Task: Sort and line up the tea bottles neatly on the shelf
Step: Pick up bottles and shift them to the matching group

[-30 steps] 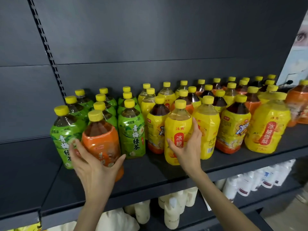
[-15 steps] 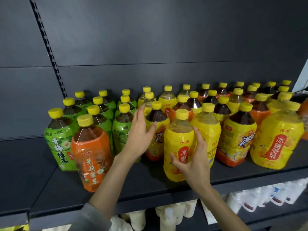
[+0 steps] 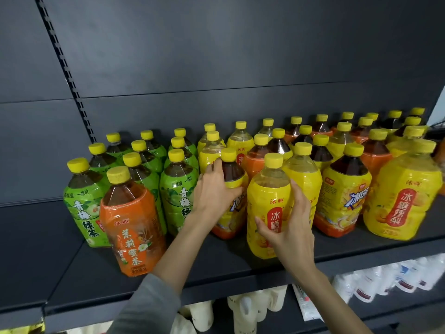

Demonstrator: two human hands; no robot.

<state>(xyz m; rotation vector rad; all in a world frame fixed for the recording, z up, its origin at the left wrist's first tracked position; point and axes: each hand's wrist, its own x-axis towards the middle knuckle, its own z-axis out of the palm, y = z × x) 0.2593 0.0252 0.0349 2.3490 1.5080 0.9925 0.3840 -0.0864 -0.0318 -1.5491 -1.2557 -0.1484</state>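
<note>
Our left hand (image 3: 214, 190) curls round the shoulder of a dark tea bottle (image 3: 232, 170) in the front row, thumb across its yellow label. Our right hand (image 3: 290, 229) wraps the yellow pear-drink bottle (image 3: 269, 189) just beside it, fingers on its right side and thumb on the red label. Both bottles stand upright on the shelf (image 3: 72, 280). An orange jasmine tea bottle (image 3: 131, 227) stands alone at the front left, ahead of the green tea bottles (image 3: 83, 203). White pouches (image 3: 385, 280) sit on the level below.
</note>
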